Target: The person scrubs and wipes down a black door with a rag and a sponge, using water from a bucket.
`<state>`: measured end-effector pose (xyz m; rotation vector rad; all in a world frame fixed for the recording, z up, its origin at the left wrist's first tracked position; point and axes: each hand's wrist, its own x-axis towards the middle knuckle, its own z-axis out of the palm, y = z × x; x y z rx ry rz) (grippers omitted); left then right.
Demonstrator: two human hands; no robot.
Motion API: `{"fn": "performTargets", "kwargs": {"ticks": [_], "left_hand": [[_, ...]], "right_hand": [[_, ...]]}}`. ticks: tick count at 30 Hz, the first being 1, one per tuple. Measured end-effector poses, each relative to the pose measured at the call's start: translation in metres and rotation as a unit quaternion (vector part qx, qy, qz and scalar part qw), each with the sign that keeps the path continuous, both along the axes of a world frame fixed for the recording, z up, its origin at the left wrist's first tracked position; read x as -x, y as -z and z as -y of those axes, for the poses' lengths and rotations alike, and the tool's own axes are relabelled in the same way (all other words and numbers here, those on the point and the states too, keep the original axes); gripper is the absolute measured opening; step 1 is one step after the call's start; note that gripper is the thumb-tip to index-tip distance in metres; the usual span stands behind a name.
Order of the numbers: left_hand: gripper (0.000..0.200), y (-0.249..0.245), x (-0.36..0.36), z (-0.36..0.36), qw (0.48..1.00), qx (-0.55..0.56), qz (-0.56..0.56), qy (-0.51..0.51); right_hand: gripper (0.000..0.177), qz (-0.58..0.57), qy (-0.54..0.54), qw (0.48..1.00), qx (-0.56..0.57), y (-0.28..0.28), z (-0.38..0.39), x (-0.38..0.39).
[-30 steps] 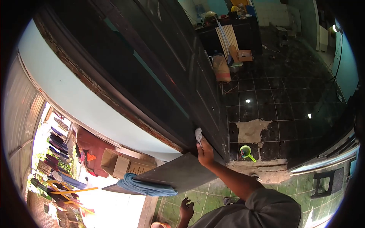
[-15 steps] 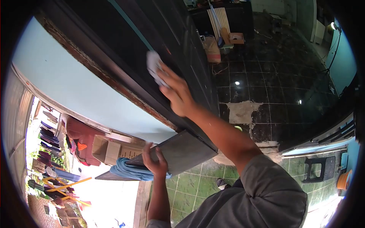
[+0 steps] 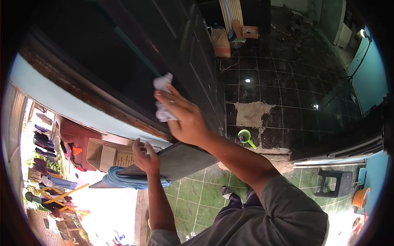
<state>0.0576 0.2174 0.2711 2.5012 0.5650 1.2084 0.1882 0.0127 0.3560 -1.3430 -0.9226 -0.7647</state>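
My right hand [image 3: 184, 119] presses a crumpled white cloth [image 3: 163, 96] against the dark door [image 3: 139, 49], beside a thin green-blue stripe [image 3: 133, 47] on its surface. The fingers are bent over the cloth. Lower left, my left hand [image 3: 145, 156] is raised with its fingers apart, by the edge of a dark panel [image 3: 184, 162]. It holds nothing. A blue cloth [image 3: 127, 179] is draped over that panel, just below my left hand.
A green dipper [image 3: 244, 136] rests on the floor near the threshold. A black stool [image 3: 333, 183] and an orange bucket [image 3: 360, 198] stand at the right. Cardboard boxes [image 3: 107, 157] are at the left, a lamp stand [image 3: 360, 59] at the far right.
My right hand and the white cloth have moved down along the door. My left hand appears further left. The view has shifted, and the green dipper now shows fully.
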Motion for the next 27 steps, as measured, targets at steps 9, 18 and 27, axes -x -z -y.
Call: {"fn": "performTargets", "kwargs": {"ticks": [9, 18, 27], "left_hand": [[0.032, 0.021, -0.007, 0.000, 0.994, -0.064, 0.086, -0.013], [0.032, 0.032, -0.008, 0.001, 0.984, -0.071, 0.165, -0.005], [0.039, 0.057, -0.008, -0.027, 0.957, -0.097, 0.273, 0.000]], "right_hand": [[0.054, -0.222, 0.022, 0.971, 0.083, 0.263, 0.013, 0.015], [0.062, 0.057, 0.123, 0.990, -0.042, 0.082, 0.046, -0.051], [0.065, 0.033, 0.099, 0.994, 0.019, 0.323, 0.023, -0.103]]}}
